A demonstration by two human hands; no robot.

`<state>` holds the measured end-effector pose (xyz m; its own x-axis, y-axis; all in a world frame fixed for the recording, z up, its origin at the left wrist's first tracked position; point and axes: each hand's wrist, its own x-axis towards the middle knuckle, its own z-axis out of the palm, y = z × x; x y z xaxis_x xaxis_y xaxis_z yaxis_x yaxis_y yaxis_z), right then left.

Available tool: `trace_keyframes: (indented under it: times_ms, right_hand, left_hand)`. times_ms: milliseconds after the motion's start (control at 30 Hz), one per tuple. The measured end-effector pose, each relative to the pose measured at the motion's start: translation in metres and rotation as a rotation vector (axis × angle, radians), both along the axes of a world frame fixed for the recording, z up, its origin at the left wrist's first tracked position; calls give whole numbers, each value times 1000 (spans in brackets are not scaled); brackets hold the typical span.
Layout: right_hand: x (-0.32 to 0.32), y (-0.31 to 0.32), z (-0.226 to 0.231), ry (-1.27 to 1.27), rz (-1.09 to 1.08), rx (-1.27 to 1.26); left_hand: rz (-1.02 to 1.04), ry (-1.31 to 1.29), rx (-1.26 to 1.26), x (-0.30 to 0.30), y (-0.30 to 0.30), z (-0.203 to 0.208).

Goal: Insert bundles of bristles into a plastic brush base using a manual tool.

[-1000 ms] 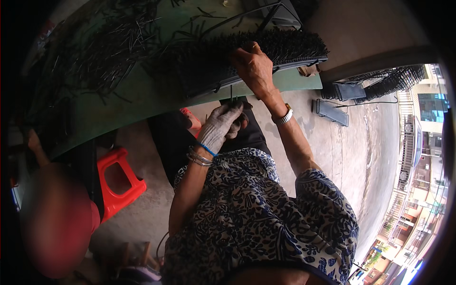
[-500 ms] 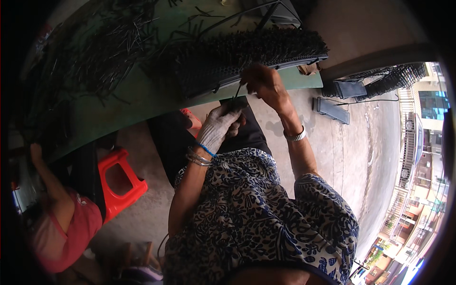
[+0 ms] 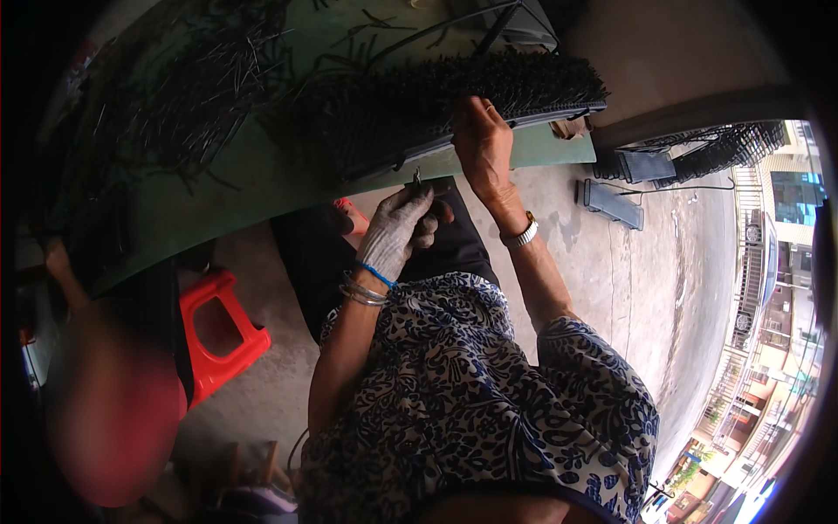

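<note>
My left hand, in a pale grey glove, is closed near the table's front edge. A small dark pointed thing sticks up from its fingers; its kind is too small to tell. My bare right hand is raised at the long dark rack on the table, fingers pinched together by its upper edge. Whatever the fingertips hold is hidden against the black. Dense thin black pieces stand in the rack like bristles.
Loose black strips lie heaped across the green table. At left are a red plastic stool and a blurred person in red. On the floor at right lie a grey block-like piece and another bristly rack.
My right hand has moved up and away from my left hand to the rack. The thin dark stick between the hands no longer shows there. The person at left has leaned.
</note>
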<state>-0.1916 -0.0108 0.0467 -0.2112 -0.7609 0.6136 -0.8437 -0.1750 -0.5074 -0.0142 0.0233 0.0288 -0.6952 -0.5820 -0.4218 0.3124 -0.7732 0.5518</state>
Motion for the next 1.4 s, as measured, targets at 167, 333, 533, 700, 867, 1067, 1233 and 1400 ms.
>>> trace_keyframes:
  times_ms: [167,333,533,700,867,1067,1233,1400]
  right_hand:
    - [5,6,9,66,-97,76]
    - [-2,12,9,17,-31,175]
    - [-5,30,24,-138,198,550]
    - [-3,45,38,-543,634,746]
    - [-11,46,34,-680,600,661]
    - [-15,35,43,-395,156,347]
    - [-7,18,33,-233,114,96]
    - [-8,15,26,-169,85,121]
  left_hand:
    - [-27,17,-23,1,-1,1]
    - [-32,-35,-32,-1,3,11]
    - [-1,17,-43,1,6,13]
    - [-116,9,-121,6,1,8]
    - [-163,-32,-161,5,-3,5]
    - [22,-28,76,19,-4,-32]
    - [177,-39,347,68,7,-170]
    - [339,-62,520,97,16,-193]
